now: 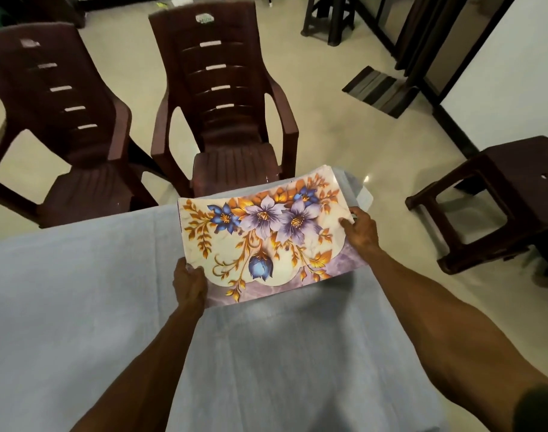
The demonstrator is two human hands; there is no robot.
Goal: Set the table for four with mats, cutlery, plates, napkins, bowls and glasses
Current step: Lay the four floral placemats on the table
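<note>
Glossy mats: floral plastic placemats (pixel 266 232), seemingly a stack, held bowed above the pale blue tablecloth (pixel 79 291), probably for dealing out.
Left hand (pixel 190 283): clamped on the mats' near corner.
Right hand (pixel 360 229): pinching their right edge.
Beyond the mats: two brown plastic chairs (pixel 226 98).

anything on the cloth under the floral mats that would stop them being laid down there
Nothing visible does. The left hand and right hand hold the floral mats by opposite edges above the table, and the blue-grey cloth showing around and in front of them is bare. The patch directly beneath the mats is hidden.
</note>
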